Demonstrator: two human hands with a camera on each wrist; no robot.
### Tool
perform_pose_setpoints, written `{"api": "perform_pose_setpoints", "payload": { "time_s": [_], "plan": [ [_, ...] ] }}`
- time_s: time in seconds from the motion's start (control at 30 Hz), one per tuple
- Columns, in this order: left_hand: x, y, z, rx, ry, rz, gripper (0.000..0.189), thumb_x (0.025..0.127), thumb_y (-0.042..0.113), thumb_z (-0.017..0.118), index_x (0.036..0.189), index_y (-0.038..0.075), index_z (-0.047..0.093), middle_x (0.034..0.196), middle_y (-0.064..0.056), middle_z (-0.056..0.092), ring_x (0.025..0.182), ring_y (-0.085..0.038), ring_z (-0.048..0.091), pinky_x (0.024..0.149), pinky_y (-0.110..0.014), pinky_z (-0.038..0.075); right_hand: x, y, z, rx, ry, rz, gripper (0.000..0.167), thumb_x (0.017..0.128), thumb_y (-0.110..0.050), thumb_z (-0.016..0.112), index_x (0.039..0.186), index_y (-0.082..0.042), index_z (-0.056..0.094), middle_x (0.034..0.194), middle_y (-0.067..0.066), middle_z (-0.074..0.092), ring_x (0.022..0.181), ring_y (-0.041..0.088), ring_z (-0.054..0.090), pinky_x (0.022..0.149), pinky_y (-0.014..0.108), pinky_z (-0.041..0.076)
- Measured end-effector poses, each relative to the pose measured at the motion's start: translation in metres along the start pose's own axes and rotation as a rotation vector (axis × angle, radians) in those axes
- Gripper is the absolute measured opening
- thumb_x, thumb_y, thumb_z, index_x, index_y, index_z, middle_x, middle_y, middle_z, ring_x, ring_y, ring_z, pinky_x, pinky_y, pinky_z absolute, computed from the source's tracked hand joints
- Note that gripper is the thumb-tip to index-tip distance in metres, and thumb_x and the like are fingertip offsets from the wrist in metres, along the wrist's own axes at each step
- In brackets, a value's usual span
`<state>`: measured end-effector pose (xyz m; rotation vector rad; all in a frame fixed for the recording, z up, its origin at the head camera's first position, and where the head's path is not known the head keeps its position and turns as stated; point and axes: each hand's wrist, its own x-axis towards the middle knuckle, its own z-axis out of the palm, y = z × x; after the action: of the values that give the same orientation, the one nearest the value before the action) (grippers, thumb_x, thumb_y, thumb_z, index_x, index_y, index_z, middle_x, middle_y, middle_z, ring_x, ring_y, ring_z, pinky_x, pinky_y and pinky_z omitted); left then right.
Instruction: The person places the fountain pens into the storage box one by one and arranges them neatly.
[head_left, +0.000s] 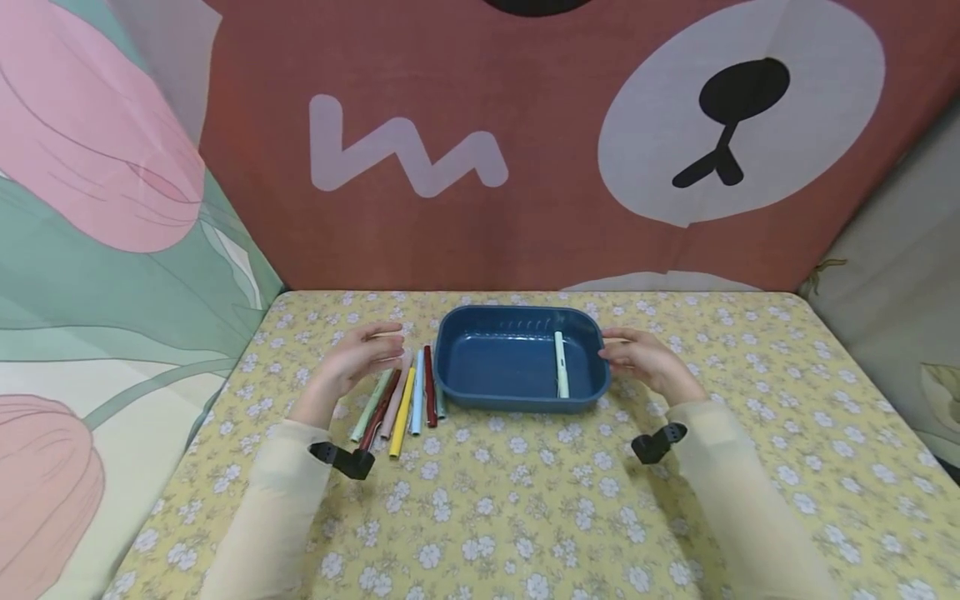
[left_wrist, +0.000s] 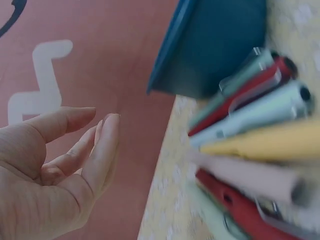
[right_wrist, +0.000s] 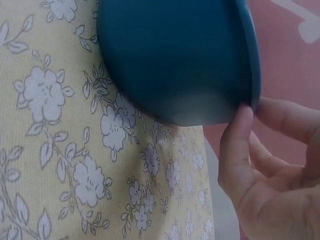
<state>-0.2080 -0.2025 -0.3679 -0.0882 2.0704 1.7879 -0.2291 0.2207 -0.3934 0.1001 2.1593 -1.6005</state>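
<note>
My left hand (head_left: 358,360) hovers over the far end of a row of pens, its fingers loosely bent with nothing between them. Beneath and beside it lie several pens, among them a yellow pen (head_left: 402,414), a light blue pen (head_left: 417,396) and a red pen (head_left: 430,387). My right hand (head_left: 641,358) is at the right end of a blue tray (head_left: 517,405); in the right wrist view, thumb and forefinger pinch the tray's rim (right_wrist: 254,60). Inside the tray, toward its right side, lies a pale green pen (head_left: 561,367).
A yellow flowered cloth (head_left: 480,517) covers the table. Behind it hangs a reddish-brown cloth (head_left: 450,242) with a cartoon face, and a flower-patterned cloth (head_left: 112,300) hangs at the left. The pens lie close against the tray's left end.
</note>
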Motion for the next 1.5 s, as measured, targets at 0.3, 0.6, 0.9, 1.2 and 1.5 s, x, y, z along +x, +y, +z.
{"api": "perform_pose_setpoints", "payload": {
  "time_s": [0.3, 0.6, 0.9, 1.2, 1.5],
  "plan": [
    [-0.008, -0.017, -0.02, 0.119, 0.03, -0.003, 0.055, 0.1, 0.011, 0.046, 0.15, -0.001, 0.025, 0.149, -0.029, 0.032, 0.136, -0.041, 0.038, 0.113, -0.045, 0.04, 0.001, -0.002, 0.001, 0.023, 0.008, 0.015, 0.062, 0.097, -0.012, 0.053, 0.15, 0.0, 0.023, 0.09, -0.011, 0.06, 0.074, -0.001, 0.06, 0.072, 0.018, 0.055],
    [-0.01, -0.035, -0.03, 0.223, 0.081, -0.058, 0.052, 0.099, 0.01, 0.049, 0.146, -0.004, 0.032, 0.144, -0.03, 0.04, 0.127, -0.039, 0.049, 0.103, -0.04, 0.051, 0.001, 0.001, 0.002, 0.062, 0.002, 0.02, 0.062, 0.097, -0.009, 0.053, 0.15, 0.001, 0.022, 0.083, -0.012, 0.06, 0.069, -0.001, 0.059, 0.071, 0.017, 0.055],
    [-0.016, -0.05, -0.035, 0.281, 0.084, -0.071, 0.049, 0.099, 0.008, 0.049, 0.144, -0.007, 0.034, 0.142, -0.032, 0.041, 0.122, -0.039, 0.053, 0.095, -0.037, 0.056, 0.001, 0.003, 0.001, 0.097, -0.004, 0.016, 0.062, 0.097, -0.008, 0.052, 0.15, 0.001, 0.022, 0.082, -0.013, 0.06, 0.07, -0.002, 0.058, 0.069, 0.015, 0.054],
    [-0.016, -0.056, -0.034, 0.343, 0.089, -0.093, 0.047, 0.096, 0.009, 0.055, 0.139, -0.007, 0.042, 0.132, -0.029, 0.052, 0.107, -0.027, 0.063, 0.087, -0.034, 0.059, 0.002, 0.005, 0.001, 0.089, -0.004, 0.013, 0.062, 0.097, -0.009, 0.053, 0.15, 0.001, 0.022, 0.085, -0.013, 0.06, 0.071, -0.002, 0.059, 0.07, 0.015, 0.054],
    [-0.016, -0.059, -0.028, 0.346, 0.079, -0.105, 0.05, 0.094, 0.008, 0.056, 0.138, -0.009, 0.041, 0.127, -0.029, 0.054, 0.098, -0.018, 0.064, 0.086, -0.036, 0.059, 0.002, 0.007, 0.0, 0.117, -0.01, 0.012, 0.064, 0.097, -0.01, 0.054, 0.151, 0.0, 0.022, 0.087, -0.012, 0.06, 0.074, -0.002, 0.061, 0.07, 0.014, 0.055]
  ]
}}
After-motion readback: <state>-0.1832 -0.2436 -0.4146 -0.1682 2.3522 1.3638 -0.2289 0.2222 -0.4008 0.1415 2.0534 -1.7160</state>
